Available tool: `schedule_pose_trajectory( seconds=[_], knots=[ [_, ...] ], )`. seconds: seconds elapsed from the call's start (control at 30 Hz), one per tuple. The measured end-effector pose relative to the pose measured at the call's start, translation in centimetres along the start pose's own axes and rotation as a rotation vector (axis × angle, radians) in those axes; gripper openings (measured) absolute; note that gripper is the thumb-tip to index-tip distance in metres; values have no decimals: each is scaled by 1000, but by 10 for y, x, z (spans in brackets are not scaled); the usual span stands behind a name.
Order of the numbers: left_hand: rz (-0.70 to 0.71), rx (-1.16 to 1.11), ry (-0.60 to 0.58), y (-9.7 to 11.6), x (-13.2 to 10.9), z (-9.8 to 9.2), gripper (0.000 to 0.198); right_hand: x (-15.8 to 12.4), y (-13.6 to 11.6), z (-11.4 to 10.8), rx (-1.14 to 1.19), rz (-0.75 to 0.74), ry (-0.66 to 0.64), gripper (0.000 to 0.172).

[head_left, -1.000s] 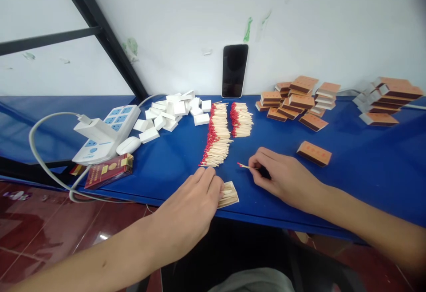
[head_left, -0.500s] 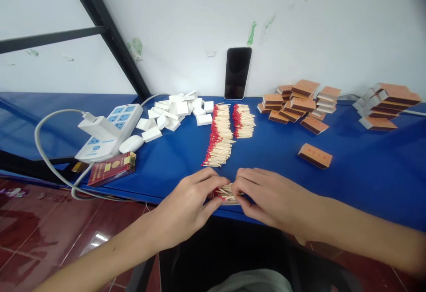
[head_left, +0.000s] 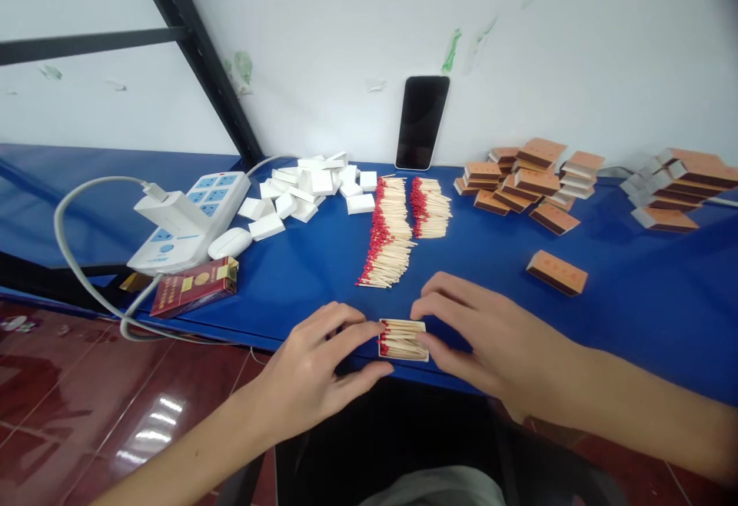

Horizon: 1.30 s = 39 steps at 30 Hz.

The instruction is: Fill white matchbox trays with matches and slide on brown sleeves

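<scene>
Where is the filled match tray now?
In the head view, the match tray lies at the near edge of the table, between left hand and right hand.

Bright, even light; soft shadows; edges warped.

Against our wall leans a phone (head_left: pixel 422 123); a power strip (head_left: pixel 190 221) and white boxes (head_left: pixel 311 187) crowd our blue table (head_left: pixel 634 314).

Red-tipped matches (head_left: pixel 403 339), blue table (head_left: pixel 634 314)
</scene>
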<state>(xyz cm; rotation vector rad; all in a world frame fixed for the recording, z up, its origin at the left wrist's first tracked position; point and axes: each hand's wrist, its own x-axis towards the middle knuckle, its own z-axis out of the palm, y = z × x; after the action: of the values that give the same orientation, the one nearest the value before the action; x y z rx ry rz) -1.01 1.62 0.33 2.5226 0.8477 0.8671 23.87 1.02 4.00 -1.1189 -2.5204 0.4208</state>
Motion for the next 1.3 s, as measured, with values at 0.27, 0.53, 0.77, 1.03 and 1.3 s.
schedule_pose_trajectory(
  seconds=[0.27,0.53,0.77,1.03,1.3],
  knots=[
    [93,163,-29,1,0,-2,29,-6,-2,5,78,6,-58,13],
    [-219,179,-111,-28,35,-24,19,36,11,3,-208,47,-6,14],
    [-256,210,-222,-32,45,-20,18,60,16,12,-262,69,-86,16],
    [-136,431,-320,-27,43,-25,27,61,17,12,-401,30,-148,10],
    [68,602,-384,-36,42,-27,28,42,18,3,-120,22,-46,8]
  ],
)
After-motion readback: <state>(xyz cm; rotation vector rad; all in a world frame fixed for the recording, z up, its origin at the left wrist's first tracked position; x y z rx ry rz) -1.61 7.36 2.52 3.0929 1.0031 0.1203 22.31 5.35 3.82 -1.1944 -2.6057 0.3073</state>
